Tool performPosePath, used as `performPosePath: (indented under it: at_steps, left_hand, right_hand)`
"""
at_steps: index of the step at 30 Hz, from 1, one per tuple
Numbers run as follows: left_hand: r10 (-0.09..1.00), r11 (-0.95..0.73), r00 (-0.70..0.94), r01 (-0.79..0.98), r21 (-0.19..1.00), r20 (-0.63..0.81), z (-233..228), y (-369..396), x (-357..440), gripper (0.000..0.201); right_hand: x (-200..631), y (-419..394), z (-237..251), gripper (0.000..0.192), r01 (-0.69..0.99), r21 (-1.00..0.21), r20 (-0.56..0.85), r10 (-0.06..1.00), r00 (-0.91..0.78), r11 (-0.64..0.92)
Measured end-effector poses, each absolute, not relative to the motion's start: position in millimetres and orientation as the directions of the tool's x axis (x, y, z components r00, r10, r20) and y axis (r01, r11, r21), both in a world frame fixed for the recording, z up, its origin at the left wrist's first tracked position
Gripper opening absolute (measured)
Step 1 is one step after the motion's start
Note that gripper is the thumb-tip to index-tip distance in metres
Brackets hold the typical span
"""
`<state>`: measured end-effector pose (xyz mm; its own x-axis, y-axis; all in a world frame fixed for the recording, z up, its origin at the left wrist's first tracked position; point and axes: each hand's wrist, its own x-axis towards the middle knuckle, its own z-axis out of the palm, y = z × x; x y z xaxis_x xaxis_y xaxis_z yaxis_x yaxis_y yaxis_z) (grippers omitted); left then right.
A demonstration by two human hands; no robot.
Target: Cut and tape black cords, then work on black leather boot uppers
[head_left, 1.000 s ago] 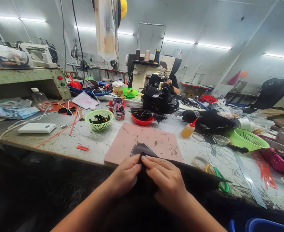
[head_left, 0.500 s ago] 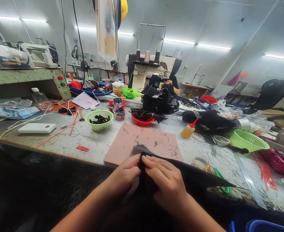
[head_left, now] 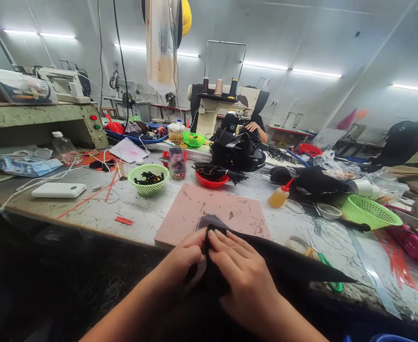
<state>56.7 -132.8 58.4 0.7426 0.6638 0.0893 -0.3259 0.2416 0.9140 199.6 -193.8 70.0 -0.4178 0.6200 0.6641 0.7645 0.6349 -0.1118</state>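
Observation:
Black fabric (head_left: 283,256) lies across the table's front edge and hangs down toward me. My left hand (head_left: 185,254) is closed on its folded edge, thumb on top. My right hand (head_left: 242,268) presses beside it, fingers together and laid along the same edge, its underside hidden. A dark, light-edged piece (head_left: 211,221) shows behind my fingertips, over a scuffed pink board (head_left: 180,209). Part of a pale edge also shows under my left hand.
Green basket (head_left: 148,178) with small black parts, red bowl (head_left: 212,179) of black strips and glue bottle (head_left: 279,194) stand beyond the board. Green-handled scissors (head_left: 325,261) lie right, partly under the fabric. A co-worker's hand (head_left: 253,127) is at a sewing machine behind.
The view has shifted slightly, so the table things sit a little lower and further right. My right fingers lie flatter and straighter on the fabric; my left hand keeps its hold.

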Motion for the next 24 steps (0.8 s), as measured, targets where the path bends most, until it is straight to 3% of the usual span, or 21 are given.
performPosePath:
  at_steps: [7,10,13,17,20,24]
  left_hand:
    - [0.582,0.296,0.799,-0.379,0.877,0.149,66.6,-126.0,53.1,0.071]
    - [0.589,0.386,0.792,-0.451,0.805,0.162,68.3,-126.7,52.6,0.073]
    - [0.536,0.499,0.827,-0.474,0.726,0.171,73.0,-133.6,52.5,0.066]
    - [0.360,0.496,0.905,-0.393,0.775,0.228,87.7,-149.3,49.3,0.065]
    - [0.338,0.435,0.911,-0.373,0.819,0.236,94.0,-157.2,44.7,0.071]
    - [0.405,0.419,0.896,-0.361,0.833,0.184,83.6,-156.2,41.7,0.044]
  right_hand:
    - [208.0,-201.0,104.0,0.059,0.832,-0.116,0.298,0.818,-0.491,0.542]
    - [212.9,-196.7,128.7,0.050,0.777,-0.259,0.099,0.816,-0.570,0.574]
    - [216.6,-191.1,152.4,0.039,0.616,-0.525,0.108,0.764,-0.636,0.587]
    - [217.6,-189.2,171.5,0.027,0.349,-0.761,0.228,0.729,-0.645,0.547]
    - [218.1,-189.9,176.4,0.029,0.313,-0.759,0.229,0.684,-0.692,0.570]
    - [216.4,-190.9,172.9,0.030,0.394,-0.681,0.099,0.610,-0.786,0.617]
